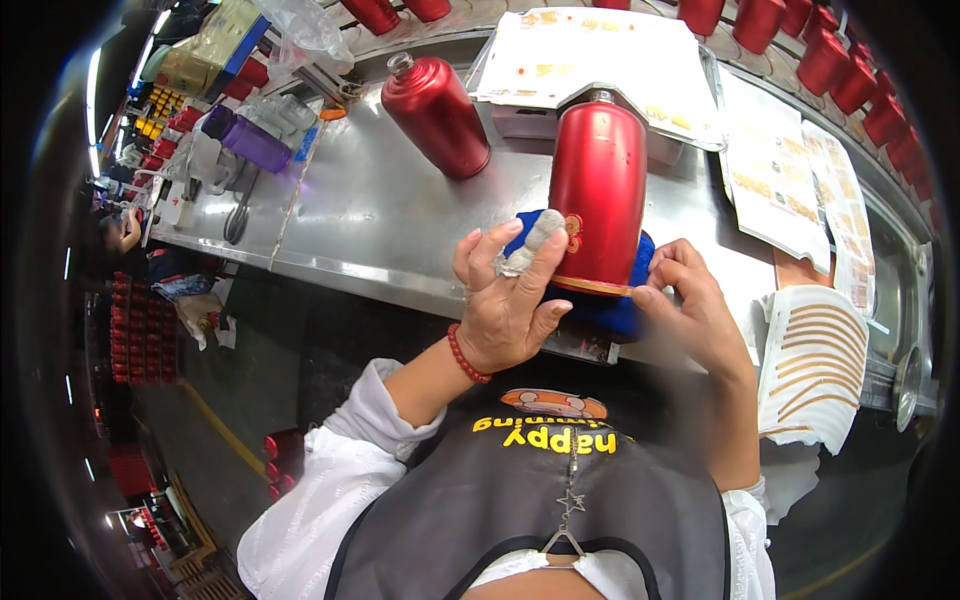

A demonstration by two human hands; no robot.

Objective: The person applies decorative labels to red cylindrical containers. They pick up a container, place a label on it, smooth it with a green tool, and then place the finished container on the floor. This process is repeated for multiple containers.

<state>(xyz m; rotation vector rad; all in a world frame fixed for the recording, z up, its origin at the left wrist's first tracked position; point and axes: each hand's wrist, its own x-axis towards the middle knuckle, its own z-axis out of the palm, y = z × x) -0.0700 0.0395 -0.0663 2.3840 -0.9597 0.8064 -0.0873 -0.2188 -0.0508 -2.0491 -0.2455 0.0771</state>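
Observation:
A red metallic bottle (600, 185) lies on its side with its neck away from me, its base end resting on blue cloth (615, 318). Around the edge of its base runs a thin gold strip (590, 286). Beside the bottle's left side, my left hand (508, 305) has its fingers spread, with grey-white wrapping on a fingertip by a small emblem; it grips nothing. My right hand (697, 312), partly blurred, pinches at the right end of the gold strip with thumb and forefinger.
A second red bottle (437, 115) stands on the metal table (345, 215). Sticker sheets (775, 165) lie at the back and right, and a white sheet of curved gold strips (815, 365) hangs at the near right. A purple bottle (247, 140) and scissors (238, 217) are at left.

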